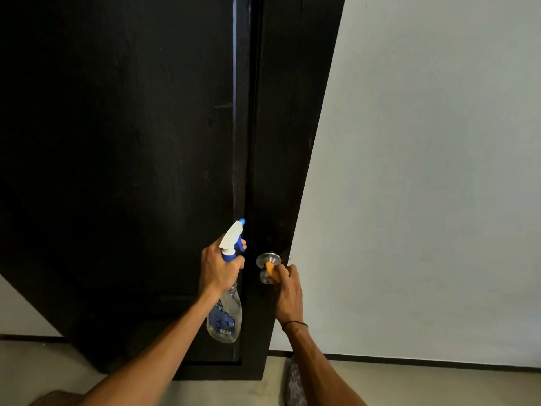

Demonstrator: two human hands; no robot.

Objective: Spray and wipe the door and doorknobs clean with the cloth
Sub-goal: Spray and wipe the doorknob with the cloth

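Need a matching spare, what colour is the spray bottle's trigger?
Blue, on the spray bottle in the left hand; head view.

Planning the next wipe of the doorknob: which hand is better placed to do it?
Right. The right hand already presses the orange cloth against the silver doorknob, while the left hand grips the spray bottle beside it.
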